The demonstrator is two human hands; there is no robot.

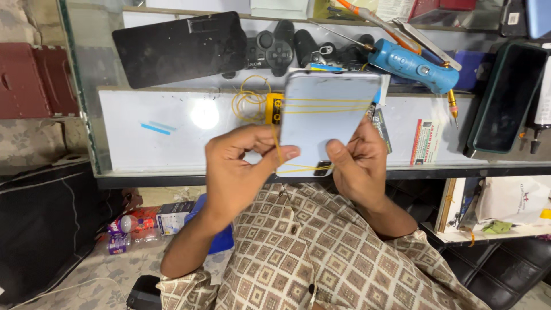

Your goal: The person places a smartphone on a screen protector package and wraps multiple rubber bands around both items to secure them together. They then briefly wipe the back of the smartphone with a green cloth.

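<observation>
I hold a light silver-blue phone point(327, 123) back side up, above the glass counter point(172, 132). Several yellow rubber bands point(321, 104) are stretched across it. My left hand point(238, 166) grips the phone's left lower edge, with the thumb pressing a band against the back. My right hand point(359, 163) holds the lower right corner, thumb on the back near the dark camera area point(322, 168). A loose tangle of yellow rubber bands point(249, 100) lies on the counter just left of the phone.
On the counter lie a black tablet point(181, 49), two dark game controllers point(272, 49), a blue rotary tool point(410, 63), tweezers point(425, 40) and a dark green tray point(505, 97). A black bag point(40, 229) and small bottles point(129, 224) sit on the floor at left.
</observation>
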